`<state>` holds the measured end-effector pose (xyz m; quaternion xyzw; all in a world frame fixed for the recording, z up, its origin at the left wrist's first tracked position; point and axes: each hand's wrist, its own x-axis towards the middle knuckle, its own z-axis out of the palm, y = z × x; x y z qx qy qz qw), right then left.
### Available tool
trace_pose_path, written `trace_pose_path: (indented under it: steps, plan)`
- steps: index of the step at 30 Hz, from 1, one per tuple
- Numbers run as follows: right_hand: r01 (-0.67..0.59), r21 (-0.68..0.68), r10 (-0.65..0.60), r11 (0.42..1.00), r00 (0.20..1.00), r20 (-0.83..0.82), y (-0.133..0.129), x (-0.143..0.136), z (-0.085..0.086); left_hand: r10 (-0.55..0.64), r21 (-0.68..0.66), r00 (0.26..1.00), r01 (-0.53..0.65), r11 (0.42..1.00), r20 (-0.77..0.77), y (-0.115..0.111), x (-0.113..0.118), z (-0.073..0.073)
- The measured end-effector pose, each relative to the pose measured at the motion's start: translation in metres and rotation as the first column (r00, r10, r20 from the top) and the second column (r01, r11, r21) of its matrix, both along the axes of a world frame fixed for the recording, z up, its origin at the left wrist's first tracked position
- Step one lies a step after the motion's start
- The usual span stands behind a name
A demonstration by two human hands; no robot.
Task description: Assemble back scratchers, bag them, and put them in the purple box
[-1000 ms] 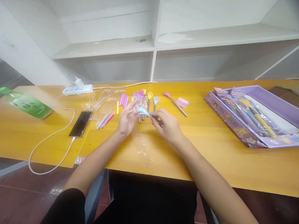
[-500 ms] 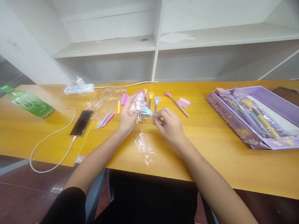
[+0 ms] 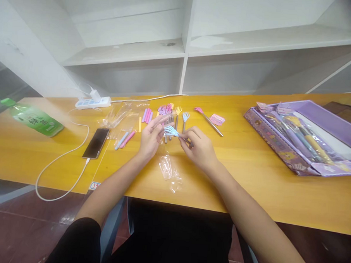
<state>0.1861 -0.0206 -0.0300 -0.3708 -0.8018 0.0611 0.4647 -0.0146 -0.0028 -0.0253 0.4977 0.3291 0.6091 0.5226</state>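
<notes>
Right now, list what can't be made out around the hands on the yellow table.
- Head view: the blue claw tool's handle end is hidden inside the right hand.
- Left hand: its palm faces away; contact with the claw is unclear.
- Metal handles of the claw tool row: partly covered by both hands.
- Green bottle: label print too small.
- Purple box: cut by the right edge.

Bright, even light falls from overhead — the glossy yellow wooden counter (image 3: 250, 158) carries a soft sheen and only faint shadows. The white empty shelves (image 3: 132, 52) look washed out. Straight lines bow toward the edges — the corners darken, and fine detail is soft throughout.
</notes>
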Motion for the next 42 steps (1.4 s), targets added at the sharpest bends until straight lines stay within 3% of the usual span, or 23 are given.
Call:
trace_pose_path:
  steps: [6, 14, 29, 37, 42]
  plan:
    - [0.035, -0.023, -0.035, 0.999, 0.999, -0.003, 0.002, 0.001, 0.000, -0.083, 0.024, 0.996, 0.083, 0.996, 0.022, -0.004, 0.002, 0.001]
    - [0.004, -0.052, -0.008, 0.999, 0.997, -0.077, 0.001, 0.002, 0.001, 0.008, 0.161, 0.961, 0.037, 0.986, -0.275, -0.003, -0.003, 0.005]
    - [-0.070, 0.102, 0.079, 0.992, 0.993, -0.085, -0.002, -0.001, 0.004, 0.159, 0.187, 0.953, -0.113, 0.976, -0.258, 0.003, -0.008, -0.001]
    - [-0.056, 0.110, 0.064, 0.992, 0.995, -0.072, -0.002, -0.001, 0.003, 0.134, 0.144, 0.960, -0.101, 0.984, -0.246, -0.001, -0.004, -0.001]
    - [-0.044, 0.111, 0.051, 0.993, 0.997, -0.062, -0.002, 0.000, 0.003, 0.069, 0.062, 0.985, -0.059, 0.996, -0.159, -0.003, -0.002, -0.003]
